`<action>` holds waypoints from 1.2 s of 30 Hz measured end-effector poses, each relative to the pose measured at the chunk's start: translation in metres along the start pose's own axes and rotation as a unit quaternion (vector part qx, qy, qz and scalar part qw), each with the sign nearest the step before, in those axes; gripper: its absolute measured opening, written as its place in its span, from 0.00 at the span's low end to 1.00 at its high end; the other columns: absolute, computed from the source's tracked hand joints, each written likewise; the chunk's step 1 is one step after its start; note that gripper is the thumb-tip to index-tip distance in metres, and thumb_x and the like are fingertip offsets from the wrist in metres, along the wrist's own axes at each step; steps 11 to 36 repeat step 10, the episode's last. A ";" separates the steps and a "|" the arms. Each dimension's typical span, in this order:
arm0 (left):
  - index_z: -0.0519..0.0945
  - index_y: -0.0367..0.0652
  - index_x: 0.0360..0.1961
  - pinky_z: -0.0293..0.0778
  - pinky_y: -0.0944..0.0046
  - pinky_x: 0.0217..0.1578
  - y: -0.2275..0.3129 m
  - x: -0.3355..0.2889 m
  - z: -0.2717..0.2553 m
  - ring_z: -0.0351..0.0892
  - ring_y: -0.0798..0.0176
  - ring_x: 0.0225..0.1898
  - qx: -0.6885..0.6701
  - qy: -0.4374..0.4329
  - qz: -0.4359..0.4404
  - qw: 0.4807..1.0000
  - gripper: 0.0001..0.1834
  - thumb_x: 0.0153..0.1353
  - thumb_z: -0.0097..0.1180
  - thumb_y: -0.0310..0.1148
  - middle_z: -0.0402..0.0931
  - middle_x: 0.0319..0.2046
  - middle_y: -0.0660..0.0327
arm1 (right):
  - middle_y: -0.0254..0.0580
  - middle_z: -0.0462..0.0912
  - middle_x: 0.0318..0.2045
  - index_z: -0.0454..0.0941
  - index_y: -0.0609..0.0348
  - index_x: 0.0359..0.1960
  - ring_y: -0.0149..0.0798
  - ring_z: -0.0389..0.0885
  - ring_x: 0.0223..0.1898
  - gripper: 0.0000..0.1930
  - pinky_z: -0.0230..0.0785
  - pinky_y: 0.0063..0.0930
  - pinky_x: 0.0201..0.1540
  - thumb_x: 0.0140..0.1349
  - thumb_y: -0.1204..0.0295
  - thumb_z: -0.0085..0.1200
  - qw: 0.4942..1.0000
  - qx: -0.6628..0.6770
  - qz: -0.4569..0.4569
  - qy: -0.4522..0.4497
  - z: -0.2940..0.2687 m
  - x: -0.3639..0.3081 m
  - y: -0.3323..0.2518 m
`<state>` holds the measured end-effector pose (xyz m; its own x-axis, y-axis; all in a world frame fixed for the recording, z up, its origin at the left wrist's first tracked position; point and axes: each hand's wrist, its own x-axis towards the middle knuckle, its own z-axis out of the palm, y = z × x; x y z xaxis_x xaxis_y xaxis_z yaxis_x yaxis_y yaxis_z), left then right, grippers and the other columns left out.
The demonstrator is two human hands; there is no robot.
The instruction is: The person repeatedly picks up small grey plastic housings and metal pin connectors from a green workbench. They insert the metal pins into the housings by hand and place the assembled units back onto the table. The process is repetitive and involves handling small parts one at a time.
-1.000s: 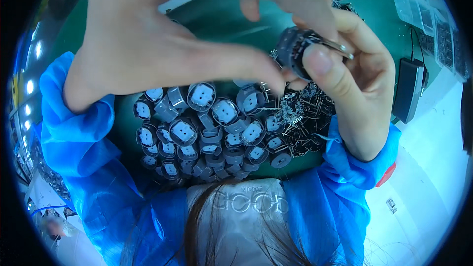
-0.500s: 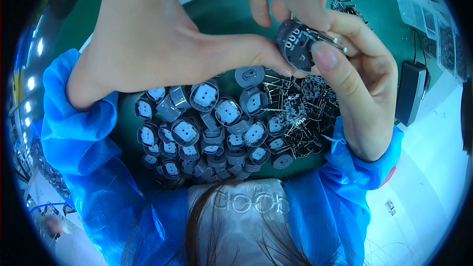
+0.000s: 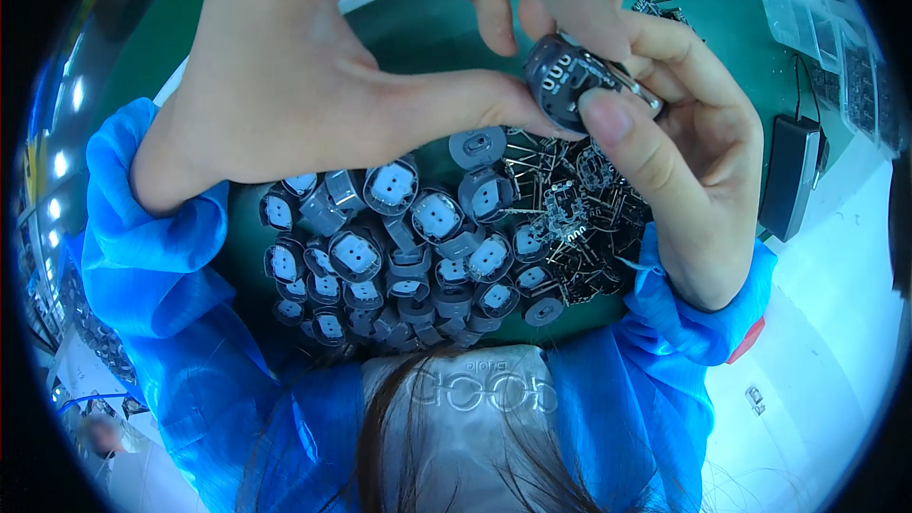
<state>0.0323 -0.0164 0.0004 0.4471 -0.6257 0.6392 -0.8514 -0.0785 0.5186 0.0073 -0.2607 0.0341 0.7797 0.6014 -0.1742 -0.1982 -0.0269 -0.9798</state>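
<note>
A small round dark grey plastic housing [image 3: 548, 85] with a black insert in its face is held up between both hands, above the far side of the work surface. My left hand [image 3: 304, 85] pinches the housing's rim between thumb and fingers. My right hand [image 3: 698, 161] is closed around its other side, the thumb lying over the insert and the fingers behind. Metal pins [image 3: 641, 87] stick out from the insert toward the right palm. Beneath the hands lie many similar grey housings [image 3: 439, 216], several with pale blue-white inner faces. Right of them is a tangled heap of black parts with metal pins [image 3: 570, 214].
The work surface [image 3: 741, 19] is green. At the far right, a smaller heap of pin parts [image 3: 665, 9] lies near clear plastic trays [image 3: 807, 0]. A black box with a cable [image 3: 793, 176] stands at the right edge. Blue sleeves cover both my forearms.
My right thumb has slid left, farther over the insert. The pins have turned slightly, and the held housing has shifted a little left. My left hand keeps its pinch.
</note>
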 end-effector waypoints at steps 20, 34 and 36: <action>0.82 0.34 0.47 0.85 0.68 0.42 0.020 -0.006 0.020 0.84 0.58 0.44 -0.226 0.112 -0.293 0.922 0.18 0.53 0.70 0.21 0.79 0.46 0.48 | 0.53 0.79 0.53 0.65 0.71 0.63 0.41 0.81 0.52 0.33 0.75 0.30 0.55 0.55 0.83 0.65 0.939 -0.286 -0.148 0.119 0.003 -0.001 0.012; 0.82 0.34 0.47 0.85 0.68 0.42 0.020 -0.006 0.020 0.84 0.58 0.44 -0.226 0.112 -0.293 0.922 0.18 0.53 0.70 0.21 0.79 0.46 0.48 | 0.53 0.79 0.53 0.65 0.71 0.63 0.41 0.81 0.52 0.33 0.75 0.30 0.55 0.55 0.83 0.65 0.939 -0.286 -0.148 0.119 0.003 -0.001 0.012; 0.82 0.34 0.47 0.85 0.68 0.42 0.020 -0.006 0.020 0.84 0.58 0.44 -0.226 0.112 -0.293 0.922 0.18 0.53 0.70 0.21 0.79 0.46 0.48 | 0.53 0.79 0.53 0.65 0.71 0.63 0.41 0.81 0.52 0.33 0.75 0.30 0.55 0.55 0.83 0.65 0.939 -0.286 -0.148 0.119 0.003 -0.001 0.012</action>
